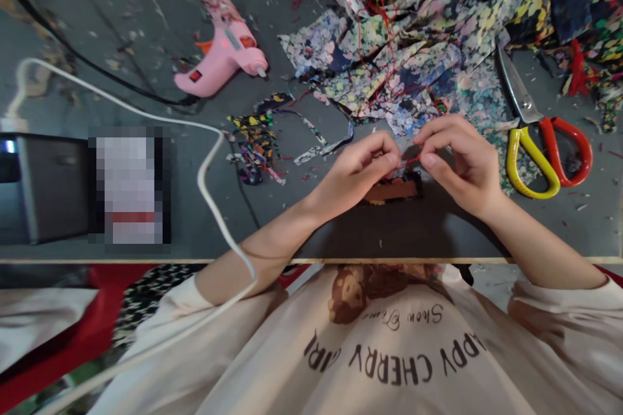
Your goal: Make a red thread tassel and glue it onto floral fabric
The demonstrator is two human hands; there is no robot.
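Thread (413,159) runs between 2 hands (363,165), its ends unclear.

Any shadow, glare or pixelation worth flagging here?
Head view throughout: shadow darkens the grey tabletop below the bare left hand and bare right hand; pale sheen marks the red-and-yellow-handled metal scissors; heavy pixelation hides a pale item at left.
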